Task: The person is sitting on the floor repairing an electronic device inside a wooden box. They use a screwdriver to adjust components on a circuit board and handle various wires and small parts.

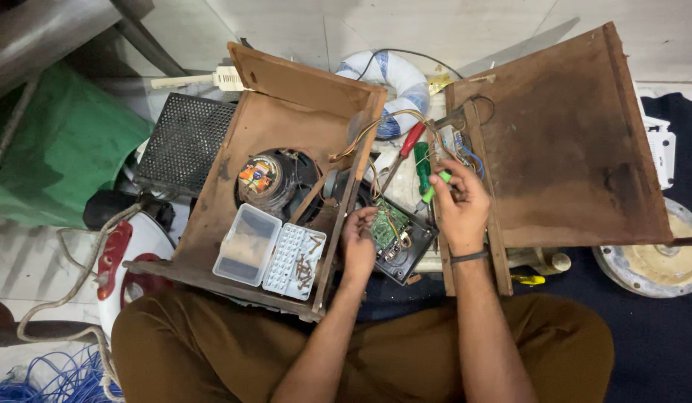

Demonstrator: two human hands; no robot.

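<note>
Head view: left hand (358, 242) at frame centre, fingers curled onto the green circuit board (390, 227) in its black housing (405, 254), gripping its edge. Right hand (459, 205) just right of it, fingers pinched on the green-handled screwdriver (424, 177). Red-handled screwdriver (410, 142) lies just above, near the wire bundle. Open wooden speaker cabinet (286, 112) centre-left, speaker driver (275, 179) inside; clear plastic screw box (270, 251) rests on its lower edge. Wooden panel (570, 149) upper right.
</note>
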